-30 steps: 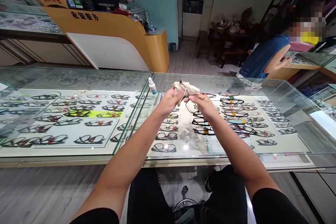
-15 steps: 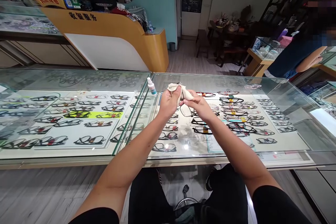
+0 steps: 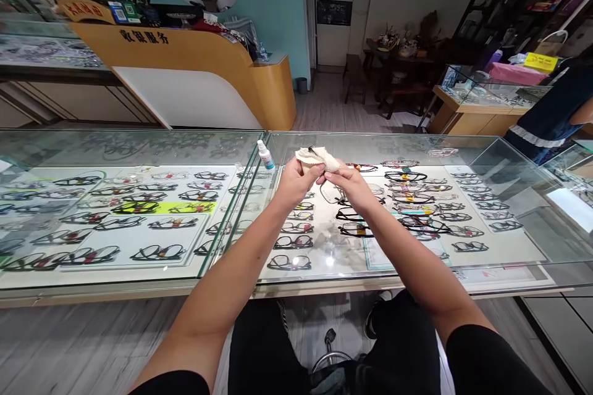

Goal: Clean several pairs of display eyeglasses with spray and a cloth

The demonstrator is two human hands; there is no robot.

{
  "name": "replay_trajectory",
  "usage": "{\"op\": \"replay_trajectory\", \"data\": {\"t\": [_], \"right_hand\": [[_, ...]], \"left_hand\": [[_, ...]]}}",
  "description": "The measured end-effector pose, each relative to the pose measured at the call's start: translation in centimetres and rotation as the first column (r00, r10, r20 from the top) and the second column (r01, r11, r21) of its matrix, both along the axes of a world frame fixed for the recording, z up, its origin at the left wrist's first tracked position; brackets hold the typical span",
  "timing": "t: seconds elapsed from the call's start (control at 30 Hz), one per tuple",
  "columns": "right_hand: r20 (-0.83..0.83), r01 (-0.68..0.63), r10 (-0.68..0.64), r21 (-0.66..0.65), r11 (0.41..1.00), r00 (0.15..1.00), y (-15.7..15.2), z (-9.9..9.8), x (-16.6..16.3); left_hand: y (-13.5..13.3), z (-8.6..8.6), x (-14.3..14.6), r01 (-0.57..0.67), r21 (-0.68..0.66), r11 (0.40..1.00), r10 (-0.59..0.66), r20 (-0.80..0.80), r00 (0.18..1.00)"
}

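Over the glass counter, my left hand (image 3: pixel 296 182) is closed around a cream-coloured cloth (image 3: pixel 317 159), its thumb pressing on the front. Inside the cloth sits part of a pair of eyeglasses (image 3: pixel 330 193); one lens hangs out below, between my hands. My right hand (image 3: pixel 351 184) pinches the eyeglasses near the middle of the frame, with the cloth touching its fingers. The other lens is hidden by the cloth and my left fingers. A small white spray bottle (image 3: pixel 265 156) with a blue label stands upright on the counter to the left of my hands.
The glass display case (image 3: pixel 324 268) holds rows of eyeglass frames under its top. Another glass case joins it on the left. Across the aisle stands a yellow-and-white service desk (image 3: pixel 273 86). A person in dark blue (image 3: pixel 549 108) is at the far right, beside another display case.
My left thumb has shifted lower and to the right over the cloth, and the hanging lens has tilted. The person at the right has moved farther right.
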State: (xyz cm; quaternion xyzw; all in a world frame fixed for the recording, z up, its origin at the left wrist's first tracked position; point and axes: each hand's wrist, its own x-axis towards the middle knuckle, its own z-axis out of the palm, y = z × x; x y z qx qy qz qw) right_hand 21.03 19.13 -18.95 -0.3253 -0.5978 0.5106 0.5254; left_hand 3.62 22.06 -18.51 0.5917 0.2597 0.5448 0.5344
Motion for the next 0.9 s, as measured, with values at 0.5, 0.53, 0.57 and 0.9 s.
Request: {"op": "replay_trajectory", "data": {"t": [0.5, 0.53, 0.57, 0.9], "right_hand": [[-0.004, 0.02, -0.02, 0.05, 0.999, 1.0, 0.0, -0.1, 0.1], [0.002, 0.012, -0.012, 0.061, 0.998, 1.0, -0.1, -0.1, -0.1], [0.017, 0.002, -0.004, 0.078, 0.997, 1.0, -0.3, -0.2, -0.4], [0.103, 0.054, -0.072, 0.169, 0.984, 0.992, -0.4, -0.6, -0.9]], "left_hand": [[0.5, 0.3, -1.0, 0.072, -0.092, 0.993, -0.073, -0.002, 0.997], [0.3, 0.4, -0.8, 0.05, -0.072, 0.996, -0.05, -0.001, 0.999], [0.1, 0.4, -0.5, 0.016, -0.055, 0.998, -0.016, 0.005, 1.0], [1.6, -1.3, 0.8, -0.261, -0.107, 0.959, 0.275, 0.146, 0.95]]}}
